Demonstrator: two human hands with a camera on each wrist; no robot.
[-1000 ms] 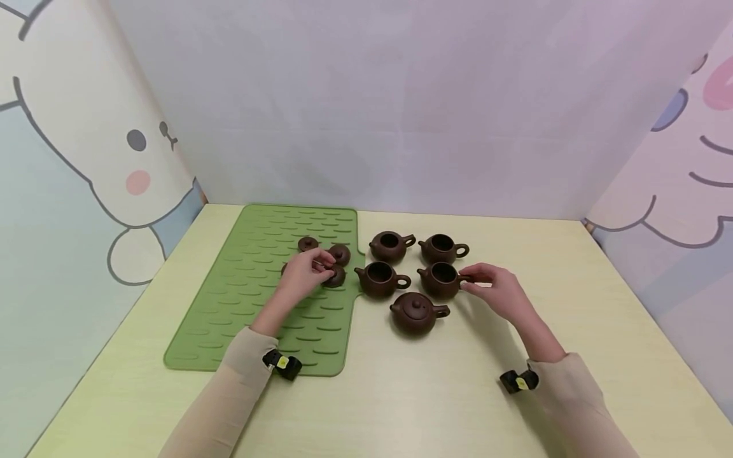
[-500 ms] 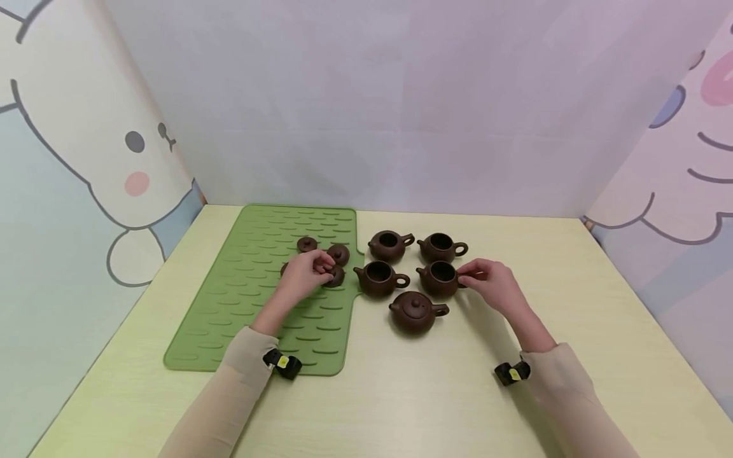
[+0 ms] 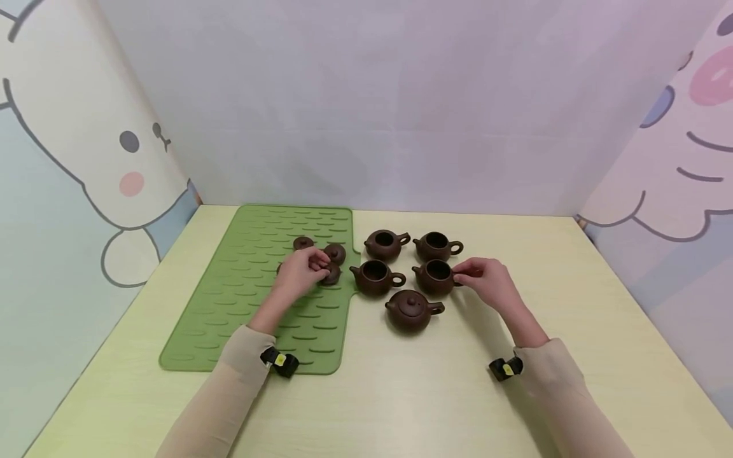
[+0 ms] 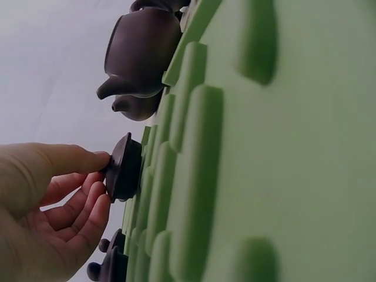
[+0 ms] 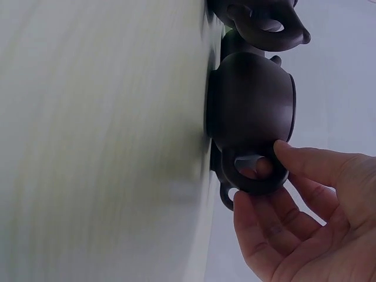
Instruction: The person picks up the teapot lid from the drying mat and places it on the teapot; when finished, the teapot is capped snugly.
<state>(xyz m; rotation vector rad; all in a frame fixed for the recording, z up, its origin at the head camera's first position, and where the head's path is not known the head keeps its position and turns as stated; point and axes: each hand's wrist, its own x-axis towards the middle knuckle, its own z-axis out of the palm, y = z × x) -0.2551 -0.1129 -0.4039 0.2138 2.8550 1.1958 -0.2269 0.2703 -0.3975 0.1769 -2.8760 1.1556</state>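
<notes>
Dark-brown domed lid (image 4: 123, 168) in pinching grip of left hand (image 3: 300, 273), looped handle (image 5: 251, 185) of round teapot (image 5: 251, 100) likewise in right hand (image 3: 489, 280)

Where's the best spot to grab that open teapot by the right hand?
Probably by its handle, coming from the right. The open teapot stands upright, and its looped handle juts out to the right, while its spout points left towards another teapot. The loop suits a thumb-and-finger pinch, as the right hand shows.

Lids (image 3: 335, 254) lie on the mat (image 3: 195, 343), left of four open-topped teapots (image 3: 375, 287), with a lidded teapot (image 3: 409, 314) before them on the table (image 3: 424, 401).
</notes>
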